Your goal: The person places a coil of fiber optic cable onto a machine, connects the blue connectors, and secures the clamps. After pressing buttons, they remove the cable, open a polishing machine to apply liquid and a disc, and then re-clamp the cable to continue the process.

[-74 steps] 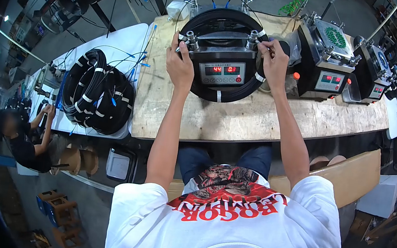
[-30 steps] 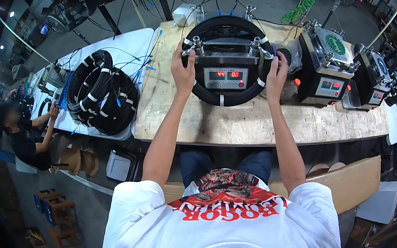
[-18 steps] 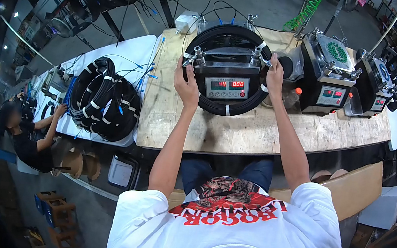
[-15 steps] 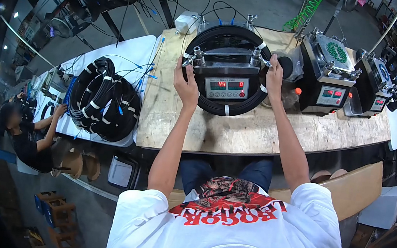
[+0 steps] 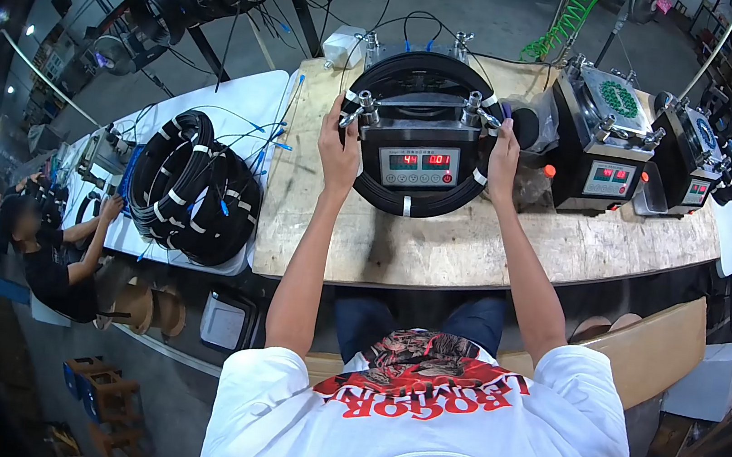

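Note:
A coil of black cable (image 5: 431,207), bound with white tape, rings the front of a metal machine (image 5: 378,130). My left hand (image 5: 336,159) is closed around the coil's left side, next to a metal lever (image 5: 351,115). On the opposite side my right hand (image 5: 503,161) grips the coil close to the other lever (image 5: 491,120); some of its fingers are hidden. Between the hands, the control panel (image 5: 419,164) glows red, reading 44 and 0.01.
Two similar machines (image 5: 612,158) stand to the right on the wooden tabletop (image 5: 566,239). A pile of black cable coils (image 5: 197,190) with blue-tipped ends lies on the white table at left. Beyond it, a person (image 5: 61,255) works. A bottle with an orange cap (image 5: 549,171) is near my right hand.
The coil has turned slightly clockwise, its white tape bands shifting with it. My right hand has come down a little. The panel's right reading has gone from 0 to 0.01.

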Demonstrator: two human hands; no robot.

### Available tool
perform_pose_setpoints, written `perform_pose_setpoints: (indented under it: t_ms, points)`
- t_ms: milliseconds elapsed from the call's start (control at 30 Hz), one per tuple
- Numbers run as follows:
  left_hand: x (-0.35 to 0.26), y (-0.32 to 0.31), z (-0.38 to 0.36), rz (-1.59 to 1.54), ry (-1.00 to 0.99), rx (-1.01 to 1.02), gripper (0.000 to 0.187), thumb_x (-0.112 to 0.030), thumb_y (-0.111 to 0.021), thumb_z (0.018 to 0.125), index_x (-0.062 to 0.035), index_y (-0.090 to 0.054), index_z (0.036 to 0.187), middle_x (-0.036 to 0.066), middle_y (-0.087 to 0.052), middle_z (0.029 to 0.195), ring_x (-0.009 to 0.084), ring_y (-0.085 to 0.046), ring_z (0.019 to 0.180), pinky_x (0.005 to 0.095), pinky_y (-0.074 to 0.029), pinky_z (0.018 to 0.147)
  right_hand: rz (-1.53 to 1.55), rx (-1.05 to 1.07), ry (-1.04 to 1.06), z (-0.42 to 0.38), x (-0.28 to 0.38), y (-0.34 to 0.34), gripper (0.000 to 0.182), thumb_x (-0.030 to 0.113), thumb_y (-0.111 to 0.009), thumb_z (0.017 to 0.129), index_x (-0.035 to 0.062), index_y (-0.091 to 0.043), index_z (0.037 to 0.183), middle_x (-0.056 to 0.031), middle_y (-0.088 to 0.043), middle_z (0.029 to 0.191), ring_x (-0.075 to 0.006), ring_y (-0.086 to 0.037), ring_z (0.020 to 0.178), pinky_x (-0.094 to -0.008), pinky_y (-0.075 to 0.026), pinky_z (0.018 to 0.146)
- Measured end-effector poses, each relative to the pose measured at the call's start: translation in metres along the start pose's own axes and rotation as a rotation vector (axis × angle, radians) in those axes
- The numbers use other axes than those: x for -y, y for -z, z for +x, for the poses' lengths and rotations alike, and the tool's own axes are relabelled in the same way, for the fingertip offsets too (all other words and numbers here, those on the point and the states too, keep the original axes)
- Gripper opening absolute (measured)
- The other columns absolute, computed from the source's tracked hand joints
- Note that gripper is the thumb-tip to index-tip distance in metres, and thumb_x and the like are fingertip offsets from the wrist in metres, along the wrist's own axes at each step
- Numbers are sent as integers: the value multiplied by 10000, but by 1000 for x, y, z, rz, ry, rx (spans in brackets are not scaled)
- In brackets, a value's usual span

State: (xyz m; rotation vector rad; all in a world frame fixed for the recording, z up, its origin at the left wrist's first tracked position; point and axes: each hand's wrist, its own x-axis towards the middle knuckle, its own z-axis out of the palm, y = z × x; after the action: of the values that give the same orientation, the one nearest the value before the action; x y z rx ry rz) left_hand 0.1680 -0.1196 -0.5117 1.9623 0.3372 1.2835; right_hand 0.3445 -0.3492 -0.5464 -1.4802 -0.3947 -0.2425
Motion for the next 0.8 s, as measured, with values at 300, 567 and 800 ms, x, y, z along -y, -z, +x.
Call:
perform_pose_setpoints:
  t_ms: [300,567,800]
  points:
    - [-48,34,1,304,-182,36,518,-228,-764,902,-57,-595,1362,183,-511,1132,330,-531,1057,416,-438,958,-81,3,182,13,46,27,221,155,-595,1030,-26,-628,1153,-63,-610,888,-131,-571,813,-289,-478,756]
    - [-48,50,21,189,-55,235,193,-144,-687,968,25,-678,1059,139,-640,899,281,-610,856,406,-484,756,-232,355,200,20,90,25,197,112,-741,929,-38,-635,999,-75,-632,736,-101,-533,631,-268,-442,595]
    - [-41,58,38,106,-122,344,203,-158,-651,1009,37,-660,954,102,-647,847,187,-609,662,330,-482,642,-145,411,203,32,81,29,195,135,-727,946,-42,-645,955,-41,-624,698,-75,-529,648,-255,-433,600]
